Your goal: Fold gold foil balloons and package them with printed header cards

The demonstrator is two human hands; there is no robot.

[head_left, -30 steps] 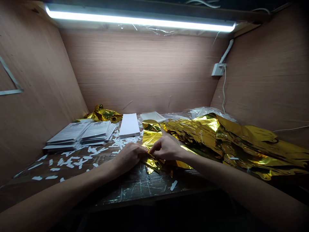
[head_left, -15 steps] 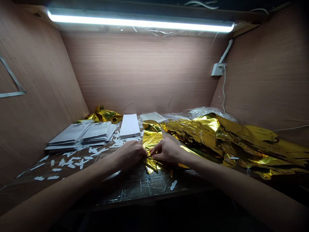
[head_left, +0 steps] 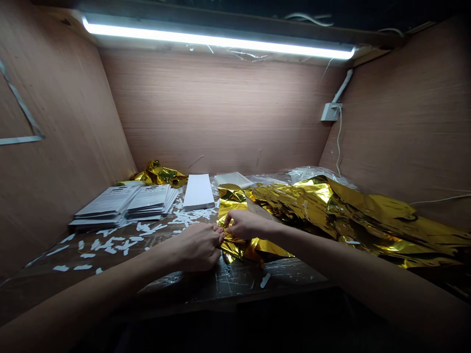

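A strip of shiny gold foil point(head_left: 232, 196) lies at the middle of the table, crumpled toward its near end. My left hand point(head_left: 200, 245) is closed on the strip's left edge, knuckles up. Just to the right, my right hand point(head_left: 245, 224) pinches the same foil between thumb and fingertips. The two hands almost touch, and the foil between them is partly hidden. On the right spreads a large heap of gold foil sheets point(head_left: 353, 211), with my right forearm in front of its near edge.
Stacks of printed white cards point(head_left: 106, 203) stand at the left, with a white card pile point(head_left: 199, 191) nearer the middle. White paper scraps point(head_left: 114, 245) litter the table point(head_left: 176, 289). Behind are crumpled gold foil point(head_left: 158, 172), a pale tray point(head_left: 233, 180) and clear plastic point(head_left: 316, 174).
My left hand has turned and dropped slightly toward me. My right hand has shifted a little up and left along the foil. A gold flap now shows below my right wrist.
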